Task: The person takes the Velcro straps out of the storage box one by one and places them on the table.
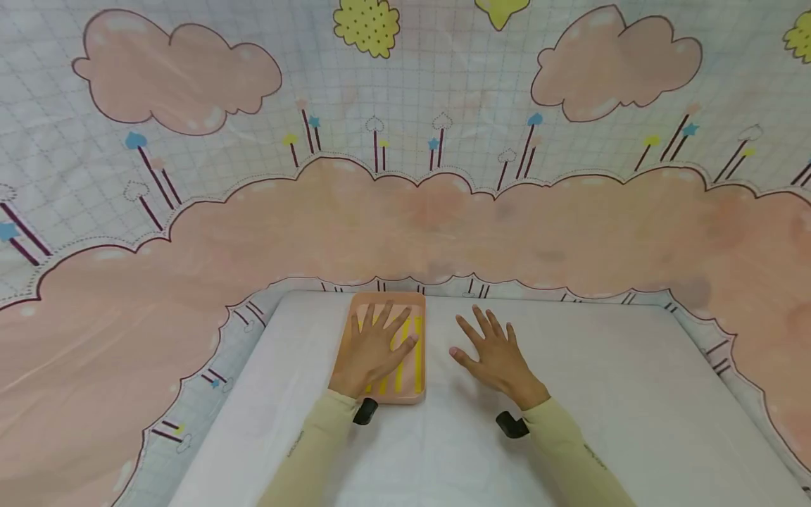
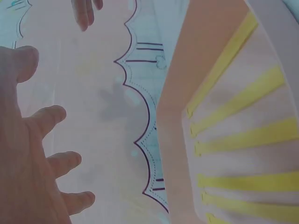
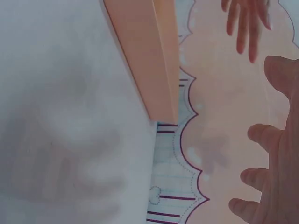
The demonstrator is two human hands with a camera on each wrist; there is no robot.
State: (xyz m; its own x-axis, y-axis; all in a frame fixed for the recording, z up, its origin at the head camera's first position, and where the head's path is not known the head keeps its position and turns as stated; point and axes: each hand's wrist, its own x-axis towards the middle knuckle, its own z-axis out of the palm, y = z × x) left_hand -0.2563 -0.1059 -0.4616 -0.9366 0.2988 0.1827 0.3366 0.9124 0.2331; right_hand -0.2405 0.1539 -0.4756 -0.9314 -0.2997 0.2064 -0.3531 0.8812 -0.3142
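A shallow peach-coloured tray (image 1: 388,297) lies on the white table, with several yellow strips (image 1: 418,355) lengthwise on its floor. Over it, my left hand (image 1: 374,352) hovers with fingers spread, hiding part of the strips. The left wrist view shows this hand (image 2: 28,144) apart from the tray (image 2: 175,163), holding nothing. To the right of the tray, my right hand (image 1: 500,362) is held above the table, fingers spread too. In the right wrist view that hand (image 3: 285,140) is bare of any object, and the tray's outer side (image 3: 140,51) shows near it.
The white table (image 1: 608,394) ends at a back edge just behind the tray. Beyond it hangs a cloth (image 1: 481,232) printed with peach clouds, which also surrounds the table's sides. A black wrist device (image 1: 365,411) sits by the left cuff, another black device (image 1: 512,424) by the right.
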